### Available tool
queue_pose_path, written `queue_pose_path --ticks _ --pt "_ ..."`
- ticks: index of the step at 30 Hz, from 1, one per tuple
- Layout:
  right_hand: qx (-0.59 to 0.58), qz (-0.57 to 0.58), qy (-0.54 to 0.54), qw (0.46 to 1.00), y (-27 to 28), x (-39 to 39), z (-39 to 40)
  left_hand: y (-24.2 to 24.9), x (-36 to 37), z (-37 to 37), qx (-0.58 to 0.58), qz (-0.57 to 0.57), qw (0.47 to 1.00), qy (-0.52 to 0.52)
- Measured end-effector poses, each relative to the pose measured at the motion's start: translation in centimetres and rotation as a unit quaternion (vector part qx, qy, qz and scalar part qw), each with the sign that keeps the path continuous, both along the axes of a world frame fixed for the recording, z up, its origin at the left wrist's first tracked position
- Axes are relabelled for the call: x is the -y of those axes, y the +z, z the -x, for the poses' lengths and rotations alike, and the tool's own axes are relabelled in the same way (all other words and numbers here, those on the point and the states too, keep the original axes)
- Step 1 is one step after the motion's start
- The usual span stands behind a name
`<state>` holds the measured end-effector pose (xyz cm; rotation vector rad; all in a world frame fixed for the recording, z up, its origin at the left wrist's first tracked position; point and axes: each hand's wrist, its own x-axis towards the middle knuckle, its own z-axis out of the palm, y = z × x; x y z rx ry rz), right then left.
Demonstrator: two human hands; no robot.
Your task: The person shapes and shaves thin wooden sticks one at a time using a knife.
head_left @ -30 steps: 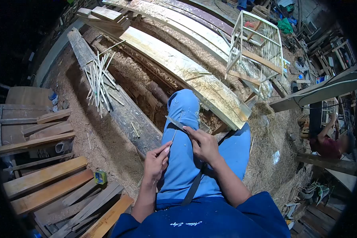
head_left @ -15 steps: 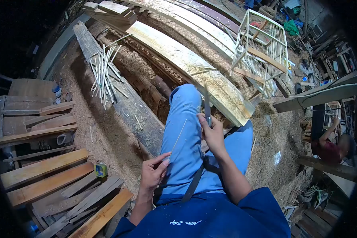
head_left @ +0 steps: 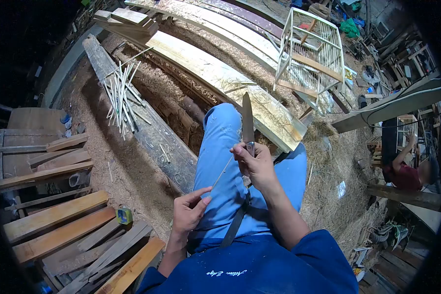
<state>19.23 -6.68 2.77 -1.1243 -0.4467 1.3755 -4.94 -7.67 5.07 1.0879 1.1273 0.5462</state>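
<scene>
Single head cam, wide fisheye, looking fwd & steeply down, close over lap, workshop floor beyond.

knife (head_left: 247, 117) raised upright, stick (head_left: 222, 172) drawn back

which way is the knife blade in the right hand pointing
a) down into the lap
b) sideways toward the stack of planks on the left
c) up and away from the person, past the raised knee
c: the right hand grips the knife with its blade rising past the blue-trousered knee, while the left hand pinches the thin stick.
</scene>
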Motion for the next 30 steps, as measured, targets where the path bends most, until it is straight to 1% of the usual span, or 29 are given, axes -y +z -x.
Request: queue_pose_path --ticks 5,7,8,10,11,13,14,15,17,18,19,20,21,22,23,25,27,28,29,30 --pt "-0.006 -0.027 0.005 1.000 -0.2 0.1 -0.5 0.0 -0.3 0.2 0.004 -0.019 1.000 -0.016" --pt "0.028 -0.022 -0.013 0.999 -0.5 -0.1 -0.5 -0.1 -0.5 0.5 0.003 -0.011 0.999 -0.051" --pt "0.028 -0.022 -0.012 0.999 -0.6 -0.3 -0.8 -0.1 -0.7 0.8 0.002 -0.011 0.999 -0.051" --pt "0.020 -0.009 -0.035 0.999 -1.1 -1.0 -2.1 -0.4 -1.0 1.4 -0.018 0.001 0.995 -0.101" --pt "0.019 -0.009 -0.035 0.999 -1.5 -1.6 -2.6 -0.7 -1.2 1.6 -0.019 0.001 0.995 -0.101" --pt "0.106 0.024 -0.090 0.990 -2.6 -3.2 -3.7 -1.6 -1.6 2.0 -0.027 0.017 0.994 -0.103" --pt "0.131 0.018 -0.093 0.987 -3.8 -4.0 -4.3 -2.1 -1.8 2.0 -0.028 0.016 0.994 -0.101" --pt "0.130 0.017 -0.091 0.987 -4.3 -4.8 -4.5 -2.5 -2.2 1.7 -0.031 0.019 0.996 -0.085" --pt "0.181 0.051 -0.084 0.979 -5.3 -5.9 -4.9 -2.9 -2.9 0.8 -0.033 0.022 0.997 -0.068" --pt "0.231 0.111 -0.039 0.966 -5.8 -6.1 -5.3 -3.0 -3.4 0.1 -0.030 0.034 0.998 -0.043" --pt "0.230 0.109 -0.038 0.966 -5.5 -6.0 -4.9 -3.0 -3.9 -0.5 -0.027 0.047 0.998 -0.016" --pt "0.217 0.096 -0.040 0.971 -5.3 -5.5 -4.4 -4.1 -4.4 -1.0 -0.017 0.015 1.000 -0.017" --pt "0.204 0.083 -0.042 0.975 -5.1 -4.8 -3.8 -4.0 -4.9 -1.6 -0.017 0.015 1.000 -0.014" --pt "0.265 0.008 -0.041 0.963 -5.6 -4.2 -3.1 -3.9 -5.3 -2.4 -0.027 0.011 1.000 -0.001" --pt "0.267 0.010 -0.038 0.963 -5.9 -3.0 -2.5 -3.8 -5.7 -3.3 -0.036 0.009 0.999 0.012" --pt "0.337 -0.028 0.011 0.941 -4.4 -0.9 -0.9 -3.7 -6.4 -4.3 -0.049 0.006 0.998 0.030" --pt "0.432 -0.136 0.004 0.891 -4.7 0.4 0.5 -4.6 -7.0 -4.5 -0.057 -0.010 0.998 0.010" --pt "0.436 -0.085 0.051 0.895 -4.0 1.2 0.8 -4.7 -7.3 -4.5 -0.051 0.001 0.999 0.007" --pt "0.472 -0.102 0.070 0.873 -4.1 1.7 1.1 -4.7 -7.5 -4.7 -0.051 0.003 0.999 0.003" --pt "0.494 -0.095 0.091 0.859 -4.0 2.2 1.4 -4.6 -7.6 -4.9 -0.060 0.006 0.998 0.007"
